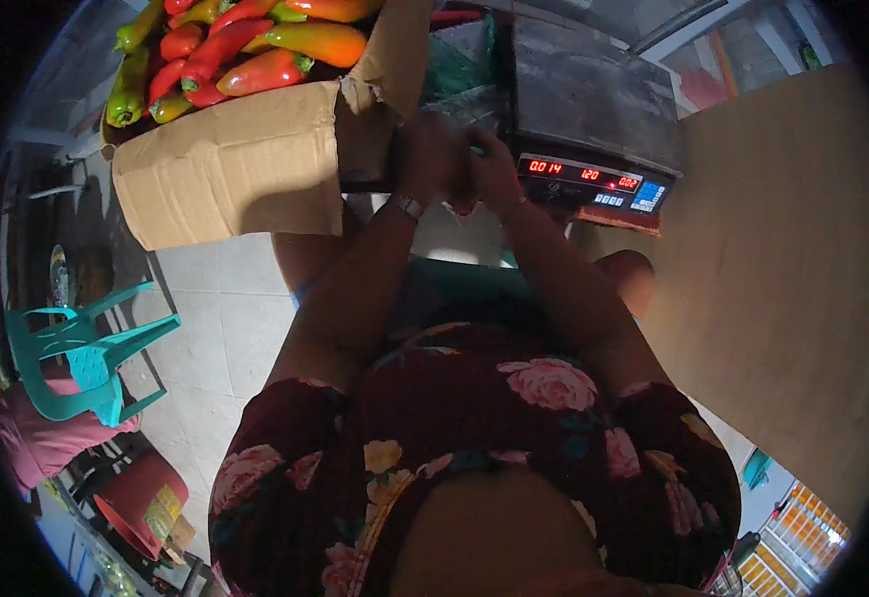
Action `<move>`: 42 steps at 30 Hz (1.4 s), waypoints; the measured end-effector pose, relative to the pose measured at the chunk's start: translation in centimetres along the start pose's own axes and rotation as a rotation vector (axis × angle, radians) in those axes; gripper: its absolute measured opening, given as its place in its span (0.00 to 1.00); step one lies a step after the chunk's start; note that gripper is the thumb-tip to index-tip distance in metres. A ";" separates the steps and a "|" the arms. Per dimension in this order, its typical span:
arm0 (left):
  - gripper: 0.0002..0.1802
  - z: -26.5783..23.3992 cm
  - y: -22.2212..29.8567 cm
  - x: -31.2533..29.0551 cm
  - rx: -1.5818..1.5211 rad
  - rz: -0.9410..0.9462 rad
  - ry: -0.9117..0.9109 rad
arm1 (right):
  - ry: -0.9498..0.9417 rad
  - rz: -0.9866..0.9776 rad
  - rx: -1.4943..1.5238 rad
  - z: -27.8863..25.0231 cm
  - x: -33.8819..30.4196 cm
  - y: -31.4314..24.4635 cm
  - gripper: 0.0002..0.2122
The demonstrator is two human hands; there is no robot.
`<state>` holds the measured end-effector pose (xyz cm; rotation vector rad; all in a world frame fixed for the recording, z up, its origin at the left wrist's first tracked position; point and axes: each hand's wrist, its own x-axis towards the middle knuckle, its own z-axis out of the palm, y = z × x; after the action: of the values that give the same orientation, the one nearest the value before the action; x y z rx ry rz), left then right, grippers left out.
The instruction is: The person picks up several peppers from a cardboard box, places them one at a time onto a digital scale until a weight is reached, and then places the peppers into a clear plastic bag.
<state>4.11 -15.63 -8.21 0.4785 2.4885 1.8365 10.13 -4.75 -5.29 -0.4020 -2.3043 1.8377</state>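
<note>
our left hand [428, 157] and right hand [495, 171] are close together between the box [225, 177] of peppers [240, 52] and the scale [593, 95]; through blur we cannot tell their grip. red digits light its display [581, 174].

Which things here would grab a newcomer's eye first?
The glossy red, orange and green peppers heaped in a cardboard box, upper left. Next, the glowing red display on the scale, just right of the right hand. The turquoise plastic chair stands out at left.
</note>
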 end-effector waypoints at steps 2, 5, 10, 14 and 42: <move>0.06 0.0 -0.3 0.1 0.038 0.011 -0.015 | 0.020 -0.015 -0.008 0.2 -0.1 -0.9 0.08; 0.06 0.0 -1.1 0.1 -0.034 0.138 -0.003 | -0.005 -0.017 -0.027 0.0 0.2 -1.1 0.08; 0.08 -0.9 0.7 0.3 -0.015 -0.164 -0.108 | -0.099 0.006 -0.066 -0.9 0.7 0.0 0.08; 0.11 -1.6 1.8 -0.4 0.002 -0.045 -0.122 | -0.075 0.060 -0.067 -1.8 0.4 -1.8 0.07; 0.08 -1.5 23.7 -0.6 -0.112 0.649 -0.137 | 0.101 -0.235 0.174 -11.0 -7.4 -14.5 0.03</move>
<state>10.00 -10.91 14.33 1.4871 2.2791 2.0065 18.86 0.20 11.64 -0.1852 -2.0104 1.8359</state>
